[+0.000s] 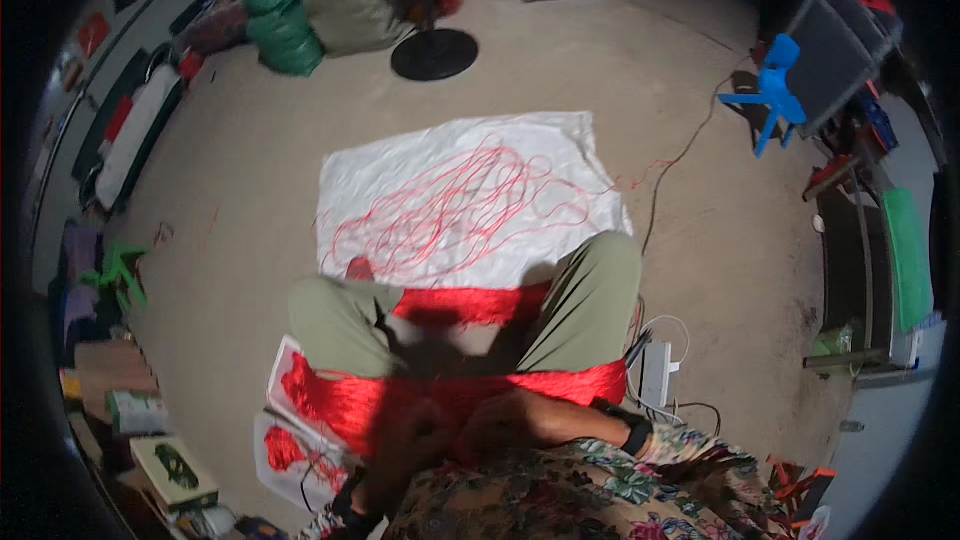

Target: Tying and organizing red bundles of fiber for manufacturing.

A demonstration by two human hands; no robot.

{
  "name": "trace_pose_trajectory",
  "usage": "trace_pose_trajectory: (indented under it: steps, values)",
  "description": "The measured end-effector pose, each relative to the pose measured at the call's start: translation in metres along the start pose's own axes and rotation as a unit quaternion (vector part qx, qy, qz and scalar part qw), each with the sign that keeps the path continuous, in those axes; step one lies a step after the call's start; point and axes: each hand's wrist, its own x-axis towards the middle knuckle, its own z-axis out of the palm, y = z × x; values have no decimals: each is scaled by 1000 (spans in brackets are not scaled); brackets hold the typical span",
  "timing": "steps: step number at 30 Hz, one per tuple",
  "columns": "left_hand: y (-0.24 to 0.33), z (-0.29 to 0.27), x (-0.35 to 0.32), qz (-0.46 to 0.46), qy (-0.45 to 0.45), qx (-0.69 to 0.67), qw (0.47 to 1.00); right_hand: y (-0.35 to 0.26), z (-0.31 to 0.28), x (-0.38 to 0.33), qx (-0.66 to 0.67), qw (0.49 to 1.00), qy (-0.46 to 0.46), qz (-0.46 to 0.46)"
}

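Note:
A thick hank of shiny red cord [345,405] lies across my lap, from a white bin on the left to beyond my right thigh. Deep shadow covers my left hand [420,432] and my right hand [500,422], close together over the hank near my belly. The fingers of both look curled in; whatever is between them is too dark to make out. Lower down, between my knees, a second red bundle [475,304] stretches across. In front of my feet, long loops of thin red string [460,205] lie loosely on a white sheet [390,162].
White bins [262,455] with red cord stand at my left. By my right knee are a white power strip [656,375] and cables. Farther off are a blue child's chair [776,90], a round black stand base [435,55], a green sack [282,25] and a green stool [120,273].

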Motion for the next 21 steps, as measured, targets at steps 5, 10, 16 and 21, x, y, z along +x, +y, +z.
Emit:
trace_pose_trajectory:
  steps: [5,10,16,21]
  values:
    - [-15,3,-8,116,-22,17,993,2,2,23,-117,991,60,37]
    - [-14,-1,-32,334,34,178,925,17,30,35,-24,993,0,113]
    - [-19,-6,-46,489,104,261,826,37,47,44,1,994,-10,107]
    - [-39,-1,-55,435,70,331,835,25,51,45,37,982,-52,179]
